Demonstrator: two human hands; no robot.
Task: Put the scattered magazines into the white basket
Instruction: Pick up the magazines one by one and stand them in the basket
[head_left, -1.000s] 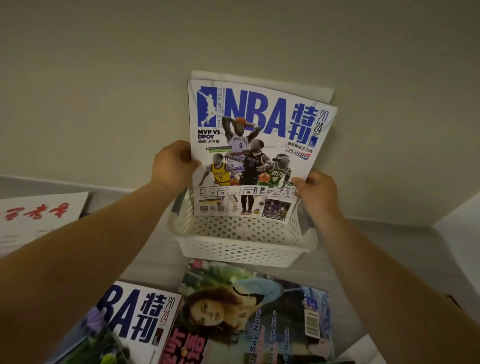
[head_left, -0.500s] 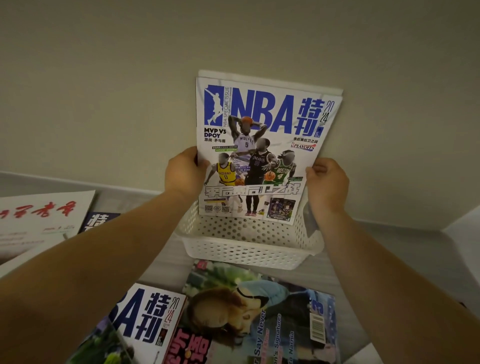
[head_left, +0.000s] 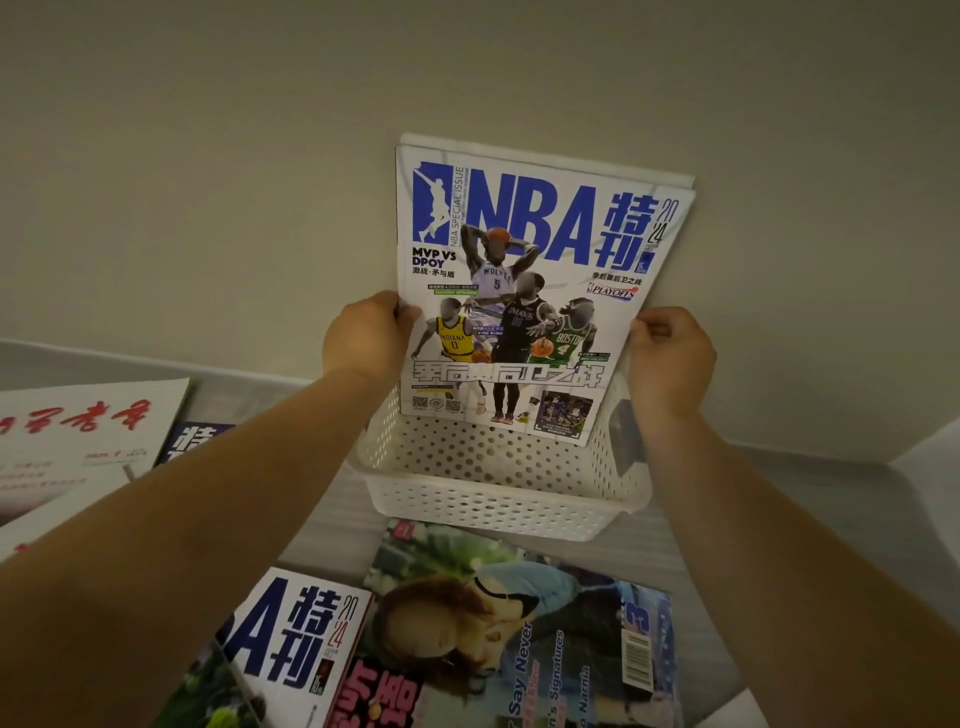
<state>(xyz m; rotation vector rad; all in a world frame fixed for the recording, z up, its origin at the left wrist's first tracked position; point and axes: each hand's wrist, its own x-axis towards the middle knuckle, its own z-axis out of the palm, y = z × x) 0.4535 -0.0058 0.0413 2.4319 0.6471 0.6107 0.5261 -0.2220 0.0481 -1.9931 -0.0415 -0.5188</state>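
The basketball magazine (head_left: 524, 270) with blue "NBA" lettering stands upright in the centre of the frame, tilted a little, its lower edge down inside the white basket (head_left: 498, 499). Two hands hold it. The left hand (head_left: 363, 338) grips its left edge about halfway up, fingers curled round the spine. The right hand (head_left: 670, 353) pinches the right edge at about the same height, fingers bent and closed on the paper. Just behind the cover, a thin white strip along its top shows a second magazine (head_left: 545, 164) standing in the basket, so two are in there. The basket is a single perforated plastic one, sitting right of centre on a grey surface (head_left: 332, 525) close to a plain beige wall (head_left: 208, 182). Four magazines plainly lie outside it. Just in front of the basket, at bottom centre, lies one with a woman on the cover (head_left: 519, 623). Its left edge overlaps another basketball issue (head_left: 296, 639) carrying the same blue title. At the left edge of the frame lies a white magazine with red characters (head_left: 78, 441). A dark blue one (head_left: 192, 441) peeks out from beneath it, partly hidden by the left forearm. In the bottom left corner a green cover (head_left: 208, 696) lies over the lower basketball issue; whether it is a fifth magazine cannot be told.
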